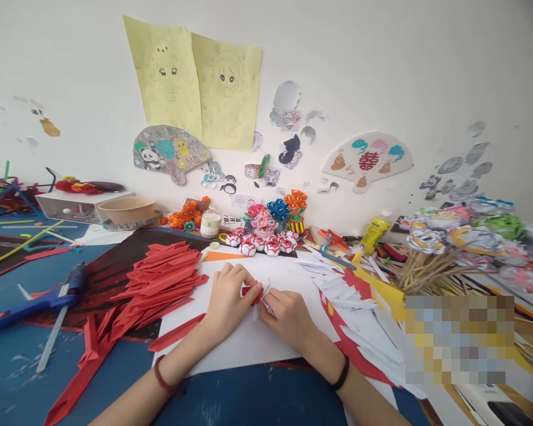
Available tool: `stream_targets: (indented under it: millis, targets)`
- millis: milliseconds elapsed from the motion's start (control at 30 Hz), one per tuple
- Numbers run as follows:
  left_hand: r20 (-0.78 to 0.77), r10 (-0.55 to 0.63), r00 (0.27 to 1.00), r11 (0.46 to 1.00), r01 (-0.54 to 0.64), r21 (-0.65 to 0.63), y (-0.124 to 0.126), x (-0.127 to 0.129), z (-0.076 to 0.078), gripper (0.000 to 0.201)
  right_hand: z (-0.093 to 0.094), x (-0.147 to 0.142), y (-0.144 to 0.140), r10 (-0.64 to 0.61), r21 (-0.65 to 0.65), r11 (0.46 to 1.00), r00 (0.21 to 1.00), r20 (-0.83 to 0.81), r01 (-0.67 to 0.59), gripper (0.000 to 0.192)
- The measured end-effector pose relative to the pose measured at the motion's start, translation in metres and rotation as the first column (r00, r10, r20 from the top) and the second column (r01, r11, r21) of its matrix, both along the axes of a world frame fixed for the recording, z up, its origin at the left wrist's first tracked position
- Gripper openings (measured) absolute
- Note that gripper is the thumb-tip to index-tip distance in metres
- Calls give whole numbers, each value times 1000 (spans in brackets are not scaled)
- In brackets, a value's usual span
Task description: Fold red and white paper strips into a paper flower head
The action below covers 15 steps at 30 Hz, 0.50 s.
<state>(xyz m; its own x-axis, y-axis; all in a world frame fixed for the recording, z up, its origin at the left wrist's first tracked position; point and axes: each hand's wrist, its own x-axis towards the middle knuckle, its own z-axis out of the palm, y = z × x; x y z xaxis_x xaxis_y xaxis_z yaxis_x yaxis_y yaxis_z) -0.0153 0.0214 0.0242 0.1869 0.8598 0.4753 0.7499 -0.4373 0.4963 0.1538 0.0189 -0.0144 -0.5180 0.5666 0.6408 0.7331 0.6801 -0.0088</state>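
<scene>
Over a white paper sheet (213,355) my two hands meet at a small red and white folded paper piece (253,293). My left hand (228,299) pinches its red part between thumb and fingers. Against the white part, my right hand (286,313) is closed, with its fingertips close to the left thumb. Much of the piece is hidden by my fingers. Left of the sheet lies a pile of folded red paper strips (164,284). On the right are folded white paper strips (355,313). Finished red and white paper flowers (270,244) stand behind my hands.
A blue glue gun (57,296) lies at the left, near a beige bowl (128,208). Paper flowers on wooden sticks (426,254) crowd the right side. A yellow bottle (376,231) and a small jar (210,223) stand by the wall. One patch at lower right is blurred.
</scene>
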Motion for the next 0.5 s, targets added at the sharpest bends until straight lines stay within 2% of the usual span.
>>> stream_targets:
  millis: [133, 500]
  targets:
    - [9, 54, 998, 998, -55, 33, 0, 3, -4, 21, -5, -3, 0, -5, -26, 1000, 998, -61, 4, 22]
    - [117, 70, 991, 996, -64, -58, 12, -4, -13, 21, -4, -8, -4, -16, 16, 1000, 994, -107, 18, 24]
